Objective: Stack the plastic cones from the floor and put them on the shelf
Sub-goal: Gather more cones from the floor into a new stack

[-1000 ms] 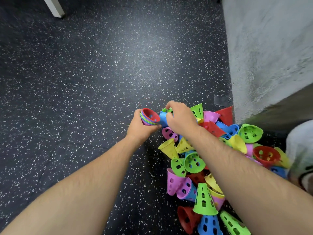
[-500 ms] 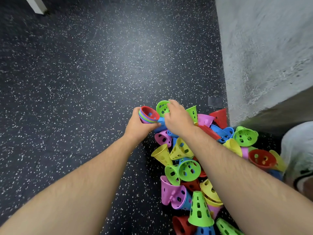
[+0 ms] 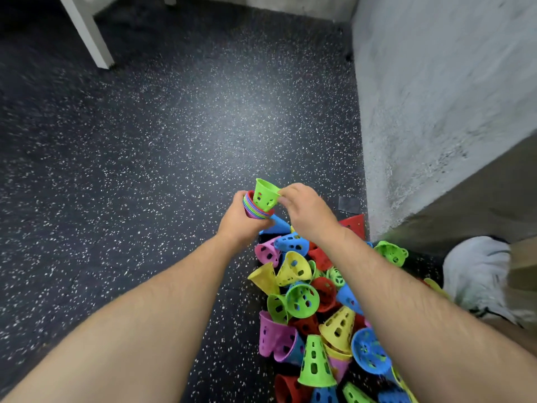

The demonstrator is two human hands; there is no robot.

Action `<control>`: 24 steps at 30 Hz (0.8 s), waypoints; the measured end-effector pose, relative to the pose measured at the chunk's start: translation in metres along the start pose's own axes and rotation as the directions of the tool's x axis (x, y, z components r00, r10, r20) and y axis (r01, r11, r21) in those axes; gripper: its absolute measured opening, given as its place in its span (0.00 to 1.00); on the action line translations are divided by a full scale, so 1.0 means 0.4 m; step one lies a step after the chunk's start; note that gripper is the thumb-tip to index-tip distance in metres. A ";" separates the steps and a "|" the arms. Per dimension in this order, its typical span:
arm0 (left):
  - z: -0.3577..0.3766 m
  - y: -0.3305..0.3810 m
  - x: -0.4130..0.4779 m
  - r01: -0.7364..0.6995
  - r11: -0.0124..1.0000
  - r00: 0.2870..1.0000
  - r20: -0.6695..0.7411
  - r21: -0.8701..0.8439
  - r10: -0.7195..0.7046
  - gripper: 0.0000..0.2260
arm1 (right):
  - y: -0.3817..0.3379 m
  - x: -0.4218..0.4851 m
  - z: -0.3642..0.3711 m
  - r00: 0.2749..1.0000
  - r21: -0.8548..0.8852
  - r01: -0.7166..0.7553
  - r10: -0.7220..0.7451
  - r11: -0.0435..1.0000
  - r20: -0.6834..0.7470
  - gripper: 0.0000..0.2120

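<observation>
Plastic cones [image 3: 313,301] lie in a loose, many-coloured pile on the speckled floor [image 3: 174,170], and the nested stack [image 3: 252,210] is lifted just above the pile's far end, gripped round its body by the left hand [image 3: 241,225]. A second ago the right hand [image 3: 308,212] was down among the topmost cones at that same end, closing on a green cone [image 3: 265,196]. Now it has risen clear of the pile and pinches that cone by its wide rim, narrow end lowered into the stack's red mouth, which has turned from sideways to roughly upward. So one more cone is going on. It seems only partly seated, though the fingers hide the joint and I cannot be sure. By my judgement the task is at an early stage, since most of the pile is left and no shelf is in view. A blue cone [image 3: 279,226] sits right under the hands at the pile's far end. To the right of the pile a rough grey wall [image 3: 436,97] closes in, with a red cone [image 3: 354,223] against its foot, and a white shoe [image 3: 476,274] stands at the pile's right edge. Left of the pile and beyond it the floor is open, with a white furniture leg [image 3: 87,30] well apart, so I would work the hands on that side.
</observation>
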State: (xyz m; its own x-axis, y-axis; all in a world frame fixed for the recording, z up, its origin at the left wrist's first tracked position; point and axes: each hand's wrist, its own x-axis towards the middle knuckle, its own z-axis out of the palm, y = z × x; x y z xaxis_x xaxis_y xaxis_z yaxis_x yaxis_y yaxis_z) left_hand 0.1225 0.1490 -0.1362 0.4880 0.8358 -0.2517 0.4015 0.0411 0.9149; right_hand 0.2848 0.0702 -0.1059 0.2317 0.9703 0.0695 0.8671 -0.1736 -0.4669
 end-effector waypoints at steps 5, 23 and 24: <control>-0.009 -0.010 -0.034 0.034 0.999 0.999 -0.014 -0.029 -0.034 0.32 | -0.030 -0.014 0.009 0.990 0.194 -0.120 0.104 0.974 0.091 0.25; -0.025 -0.120 -0.048 0.150 0.988 0.989 0.012 -0.022 -0.150 0.30 | 0.056 0.051 0.168 0.972 -0.152 -0.067 0.099 0.986 0.215 0.09; -0.021 -0.119 -0.043 0.145 0.989 0.989 0.014 -0.024 -0.145 0.30 | 0.063 0.048 0.162 0.986 -0.063 -0.109 0.116 0.992 0.117 0.07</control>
State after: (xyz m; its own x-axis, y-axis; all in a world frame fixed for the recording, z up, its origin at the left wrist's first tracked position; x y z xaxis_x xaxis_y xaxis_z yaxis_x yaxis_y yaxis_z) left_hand 0.0884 0.1374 -0.1726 0.4350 0.8135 -0.3861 0.4493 0.1755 0.8760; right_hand 0.2828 0.0955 -0.1735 0.2776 0.9566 -0.0883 0.8626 -0.2886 -0.4155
